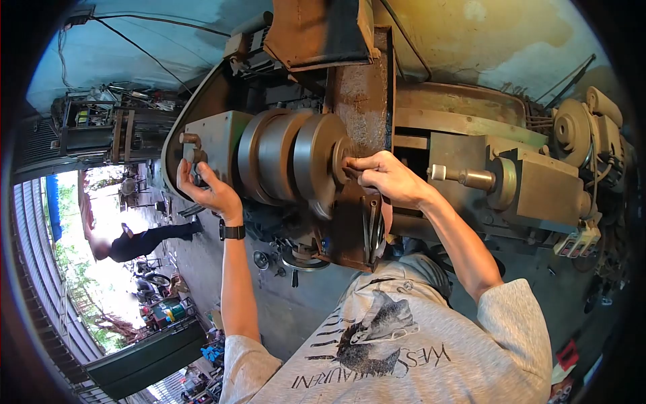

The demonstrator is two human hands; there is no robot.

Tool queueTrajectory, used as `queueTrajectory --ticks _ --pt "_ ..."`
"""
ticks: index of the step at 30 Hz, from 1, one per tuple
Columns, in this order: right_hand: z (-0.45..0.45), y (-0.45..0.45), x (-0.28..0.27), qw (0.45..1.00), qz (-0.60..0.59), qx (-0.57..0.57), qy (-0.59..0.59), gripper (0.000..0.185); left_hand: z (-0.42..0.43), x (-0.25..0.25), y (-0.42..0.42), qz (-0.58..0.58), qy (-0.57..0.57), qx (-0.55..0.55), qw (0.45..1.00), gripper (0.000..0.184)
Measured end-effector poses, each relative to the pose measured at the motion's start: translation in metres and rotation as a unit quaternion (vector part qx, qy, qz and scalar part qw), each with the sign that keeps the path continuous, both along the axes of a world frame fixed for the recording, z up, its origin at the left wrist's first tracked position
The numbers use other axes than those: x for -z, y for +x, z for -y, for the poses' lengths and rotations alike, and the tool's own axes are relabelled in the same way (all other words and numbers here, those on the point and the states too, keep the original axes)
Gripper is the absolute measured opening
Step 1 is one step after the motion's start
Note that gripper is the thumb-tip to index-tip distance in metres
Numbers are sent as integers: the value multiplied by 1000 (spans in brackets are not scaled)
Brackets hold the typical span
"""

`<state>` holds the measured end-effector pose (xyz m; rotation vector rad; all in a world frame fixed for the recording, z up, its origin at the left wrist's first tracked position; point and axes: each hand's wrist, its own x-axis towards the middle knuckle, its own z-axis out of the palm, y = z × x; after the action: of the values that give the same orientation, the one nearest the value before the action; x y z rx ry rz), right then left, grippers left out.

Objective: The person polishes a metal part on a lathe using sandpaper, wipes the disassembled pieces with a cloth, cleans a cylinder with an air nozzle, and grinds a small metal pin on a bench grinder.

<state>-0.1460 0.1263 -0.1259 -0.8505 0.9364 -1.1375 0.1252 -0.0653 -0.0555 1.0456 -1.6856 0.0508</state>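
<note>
A lathe fills the middle of the view, with a stepped, round metal body (277, 151) and a wide metal disc (315, 158) at its headstock. My left hand (214, 194), with a dark watch on the wrist, is raised beside a small lever (191, 147) on the headstock. Its fingers are curved and apart, with the tips close to the lever; contact is unclear. At the hub (342, 160) on the disc's right face, my right hand (389, 178) has its index finger extended and its other fingers curled. Whatever lies under those fingertips is hidden.
The tailstock (542, 183) with its projecting quill (464, 176) stands to the right. Below the disc, a dark tray (346, 246) carries several tools (371, 225). A hanging guard (319, 34) is above. A person (138, 244) stands at far left, near workshop clutter.
</note>
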Motion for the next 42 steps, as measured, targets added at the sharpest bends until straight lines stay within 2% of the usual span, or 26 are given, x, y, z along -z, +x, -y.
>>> queueTrajectory --ticks 15,21,22,23,24,28,30,31,32,33,34,35,36,38,40,41,42 --pt "-1 3 -2 1000 7 20 9 48 1 1 1 -6 -2 8 1000 37" --pt "1 7 9 999 -53 3 -14 45 2 0 0 -10 -3 7 1000 39" --pt "-1 15 13 974 -190 81 -91 44 1 0 1 -13 -3 9 1000 40" --pt "-4 21 13 918 -324 158 -166 42 1 0 1 -19 -4 10 1000 40" --pt "-14 19 -12 927 -350 109 -83 43 0 0 1 -20 -16 8 1000 41" --pt "-69 33 -5 924 -290 245 -51 46 -30 -12 -1 -38 -52 -2 998 44" --pt "-110 27 6 914 -314 259 2 45 -66 -19 -5 -100 -57 76 990 37" --pt "-129 25 7 912 -298 283 13 40 -93 -25 -15 -138 -62 158 976 32" --pt "-147 26 10 908 -283 308 28 36 -119 -26 -15 -166 -4 271 948 33" --pt "-164 27 13 897 -294 327 47 28 -143 -27 -28 -177 29 420 889 28" --pt "-181 25 16 883 -307 348 68 21 -168 -35 -31 -58 90 454 884 23" --pt "-197 26 15 866 -313 383 73 12 -185 -42 -38 1 183 526 830 21" --pt "-213 25 13 848 -309 420 92 15 -199 -36 -40 5 317 561 765 18" --pt "-247 19 8 787 -326 516 88 13 -219 -25 -49 21 390 582 713 19" --pt "-287 2 9 676 -399 613 93 11 -235 -13 -51 6 446 594 669 19" --pt "-308 -13 20 587 -452 662 117 9 -239 -13 -52 22 440 611 658 20" --pt "-327 -28 26 541 -444 702 131 8 -241 -8 -50 26 447 622 642 21"
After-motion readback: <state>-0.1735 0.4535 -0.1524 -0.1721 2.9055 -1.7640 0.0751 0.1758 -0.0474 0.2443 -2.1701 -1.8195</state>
